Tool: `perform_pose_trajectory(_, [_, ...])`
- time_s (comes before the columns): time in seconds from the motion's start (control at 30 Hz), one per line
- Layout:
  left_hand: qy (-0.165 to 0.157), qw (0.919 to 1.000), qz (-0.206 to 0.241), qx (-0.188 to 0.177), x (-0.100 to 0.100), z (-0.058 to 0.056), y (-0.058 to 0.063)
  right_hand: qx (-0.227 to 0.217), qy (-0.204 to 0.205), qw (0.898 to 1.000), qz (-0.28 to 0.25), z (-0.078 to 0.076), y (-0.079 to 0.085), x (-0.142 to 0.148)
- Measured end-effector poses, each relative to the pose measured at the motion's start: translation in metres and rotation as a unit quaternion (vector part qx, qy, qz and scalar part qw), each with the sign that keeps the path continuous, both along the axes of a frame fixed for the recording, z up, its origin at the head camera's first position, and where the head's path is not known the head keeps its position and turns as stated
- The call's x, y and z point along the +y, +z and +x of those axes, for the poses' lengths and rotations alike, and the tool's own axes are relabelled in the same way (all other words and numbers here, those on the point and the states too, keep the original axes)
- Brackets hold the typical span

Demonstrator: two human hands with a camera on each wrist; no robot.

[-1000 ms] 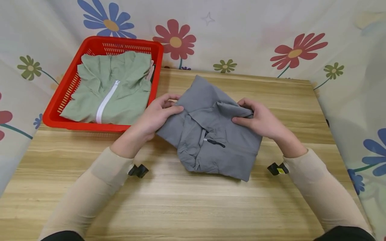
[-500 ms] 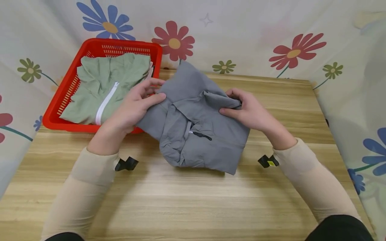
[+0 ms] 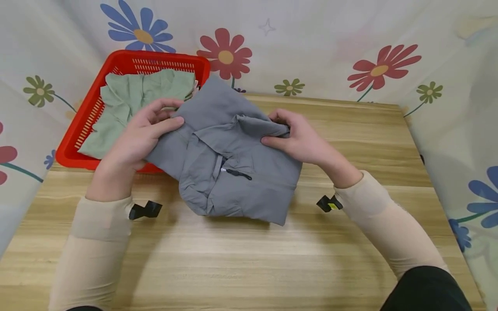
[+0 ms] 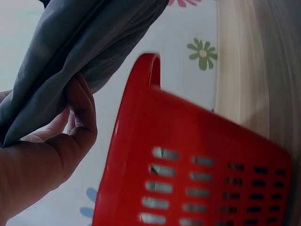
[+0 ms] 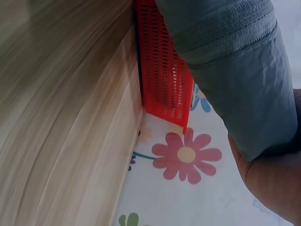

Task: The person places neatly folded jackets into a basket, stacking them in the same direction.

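A folded grey jacket (image 3: 241,151) with a dark zip pull is held above the table between both hands. My left hand (image 3: 136,134) grips its left edge, thumb on top and fingers beneath, over the red basket's near right side. On the other side, my right hand (image 3: 303,138) pinches the jacket's right edge with the thumb on top. In the left wrist view, the fingers (image 4: 82,108) are curled under the grey cloth. The red basket (image 3: 74,142) holds a folded light green garment (image 3: 128,95) with its front partly hidden by my left hand and the jacket.
The wooden table (image 3: 249,263) stretches in front and to the right. A white cloth backdrop (image 3: 319,39) printed with flowers rises behind it and along both sides. The basket's rim and slotted wall (image 4: 188,141) stand close below my left hand.
Both hands have carried the grey jacket left and slightly up, from over the middle of the table to partly over the basket. The basket has stayed in place.
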State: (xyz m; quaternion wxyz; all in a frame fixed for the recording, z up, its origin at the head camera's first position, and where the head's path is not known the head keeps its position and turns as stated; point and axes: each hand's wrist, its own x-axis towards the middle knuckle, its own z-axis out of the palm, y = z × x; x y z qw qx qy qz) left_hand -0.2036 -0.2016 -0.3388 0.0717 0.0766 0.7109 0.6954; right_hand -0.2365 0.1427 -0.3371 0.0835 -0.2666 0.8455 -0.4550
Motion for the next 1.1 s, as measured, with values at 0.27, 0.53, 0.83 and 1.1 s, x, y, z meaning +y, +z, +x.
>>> perform_pose_trajectory(0.27, [0.024, 0.9982, -0.053, -0.01, -0.013, 0.0, -0.006, 0.012, 0.022, 1.0, 0.009, -0.002, -0.005, -0.011])
perform_pose_trajectory(0.53, [0.033, 0.9941, -0.102, -0.013, -0.015, -0.005, -0.017, 0.025, 0.03, 0.999, 0.009, -0.005, -0.011, -0.012])
perform_pose_trajectory(0.83, [0.026, 0.9943, -0.098, -0.032, -0.018, -0.009, -0.027, 0.015, 0.026, 0.999, 0.024, -0.006, -0.012, -0.014])
perform_pose_trajectory(1.1, [0.0, 0.994, -0.093, -0.057, -0.013, -0.013, -0.034, -0.009, 0.019, 0.999, 0.035, -0.008, -0.017, -0.01])
